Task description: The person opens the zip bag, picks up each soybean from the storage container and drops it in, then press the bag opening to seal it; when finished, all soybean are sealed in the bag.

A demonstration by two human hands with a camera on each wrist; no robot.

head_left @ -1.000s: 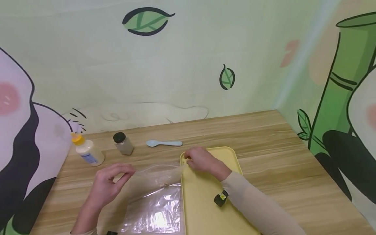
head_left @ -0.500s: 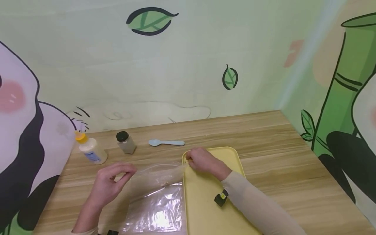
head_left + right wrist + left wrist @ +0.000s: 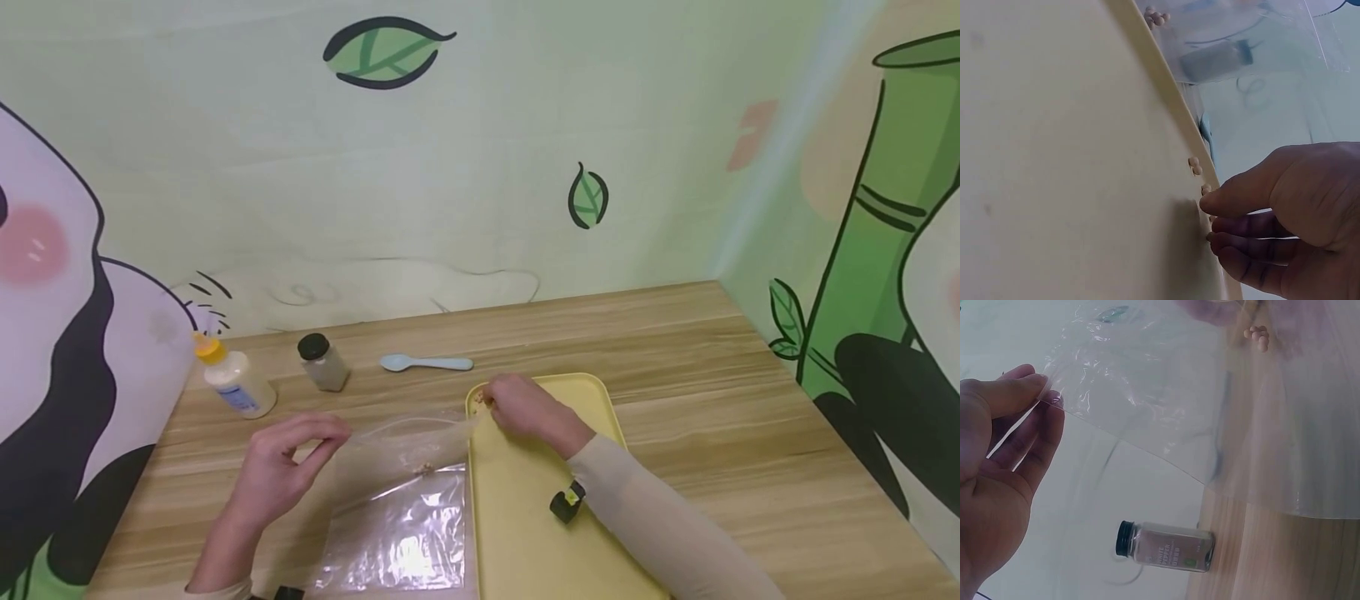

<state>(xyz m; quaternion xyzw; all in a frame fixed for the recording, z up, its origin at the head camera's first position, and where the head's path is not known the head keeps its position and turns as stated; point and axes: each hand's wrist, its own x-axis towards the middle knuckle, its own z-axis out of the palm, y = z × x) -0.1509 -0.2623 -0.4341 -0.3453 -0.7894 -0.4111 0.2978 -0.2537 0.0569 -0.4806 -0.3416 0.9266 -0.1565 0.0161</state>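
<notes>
My left hand (image 3: 281, 471) pinches the top edge of a clear zip bag (image 3: 401, 533) between thumb and fingertips. The bag's mouth is raised, its lower part lies on the table, and its right side meets a yellow tray (image 3: 517, 517). Inside the bag is a small clump of beige round pieces (image 3: 1258, 336); their exact kind is unclear. My right hand (image 3: 528, 407) reaches down into the tray's far left corner. Similar beige pieces (image 3: 1195, 165) lie along the rim there. Its thumb and fingers are apart in the right wrist view, with pieces at the fingertips.
Behind the bag stand a white bottle with a yellow cap (image 3: 240, 383) and a black-capped jar (image 3: 324, 367), labelled white pepper in the left wrist view. A light blue spoon (image 3: 427, 363) lies beyond the tray. The wooden table (image 3: 675, 350) ends at a printed wall.
My right hand has shifted slightly right at the tray corner, so more beige pieces show beside its fingers. The left hand keeps its hold on the bag. The head view has turned slightly.
</notes>
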